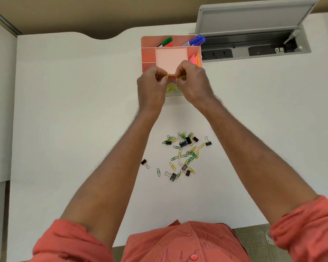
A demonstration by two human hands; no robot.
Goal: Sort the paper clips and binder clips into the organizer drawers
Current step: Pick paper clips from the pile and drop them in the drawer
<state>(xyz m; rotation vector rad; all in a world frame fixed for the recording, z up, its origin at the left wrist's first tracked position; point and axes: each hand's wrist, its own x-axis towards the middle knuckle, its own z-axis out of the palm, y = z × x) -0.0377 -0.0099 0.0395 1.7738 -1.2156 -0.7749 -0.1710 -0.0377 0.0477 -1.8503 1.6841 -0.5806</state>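
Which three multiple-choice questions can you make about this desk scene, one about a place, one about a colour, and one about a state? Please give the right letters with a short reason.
1. Where is the open drawer of paper clips?
A. below the pink organizer
B. beside the power sockets
C. at the desk's near edge

2. What colour are the loose binder clips?
A. red
B. black
C. white

3. What is the right hand doing?
A. lying flat
B. gripping a marker
C. pinching yellow paper clips

Answers:
1. A, the drawer sticks out from under the organizer, between the hands.
2. B, each has a black body with silver handles.
3. C, yellow wire shows at its fingertips, as with the left hand.
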